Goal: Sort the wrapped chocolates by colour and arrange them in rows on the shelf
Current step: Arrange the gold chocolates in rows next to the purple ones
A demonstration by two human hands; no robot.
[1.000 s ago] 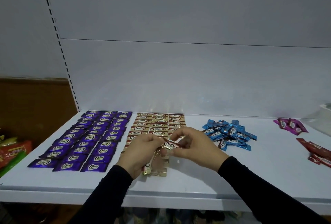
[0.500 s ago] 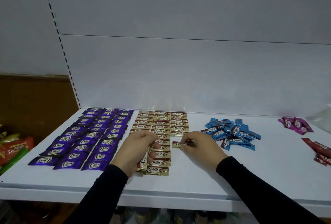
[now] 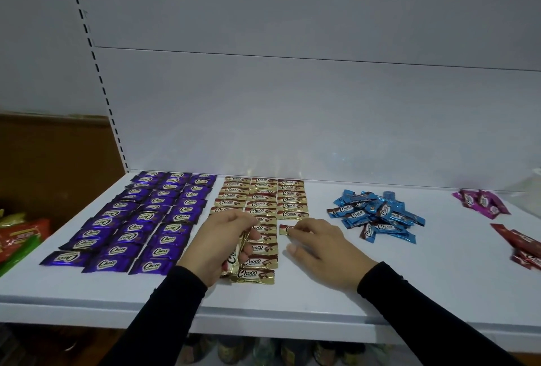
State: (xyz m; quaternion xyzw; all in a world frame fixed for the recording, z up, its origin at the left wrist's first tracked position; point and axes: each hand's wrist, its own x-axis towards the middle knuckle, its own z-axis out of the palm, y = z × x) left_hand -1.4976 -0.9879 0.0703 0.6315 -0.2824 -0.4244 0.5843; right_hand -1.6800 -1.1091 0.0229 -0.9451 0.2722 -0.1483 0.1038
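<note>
**Gold row 3 gets 1 more chocolate**

The job right now looks like filling the gold rows. The right hand [image 3: 319,248] is setting a gold chocolate [image 3: 285,229] down on the shelf [image 3: 292,304]. The piece sits at the near end of gold row 3, just below the last one in that row. The fingertips [image 3: 292,233] press on it, with the fingers bent only a little. Most of the piece is under them, so I cannot tell if it lies straight.

The left hand [image 3: 222,245] is curled round a small bunch of gold chocolates [image 3: 238,251]. It hangs over gold row 1 and hides part of it.

The next move, I think, needs the right hand to let go, take 1 more from the bunch and lay it below this one. Row 3 is shorter than row 2 beside it, so it wants a few more. Each piece should touch the one above and not lean.

How the chocolates look:
- The purple ones [image 3: 131,219] lie in 3 neat rows on the left.
- The gold rows [image 3: 260,204] are in the middle. The wrappers are shiny, flat and small, with "Choco" on them.
- The blue ones [image 3: 374,216] are in a loose pile to the right.
- The pink ones [image 3: 480,200] and red ones [image 3: 521,245] lie far right, not in rows yet.

So about 2 colours are nearly done, and 3 are left.
</note>
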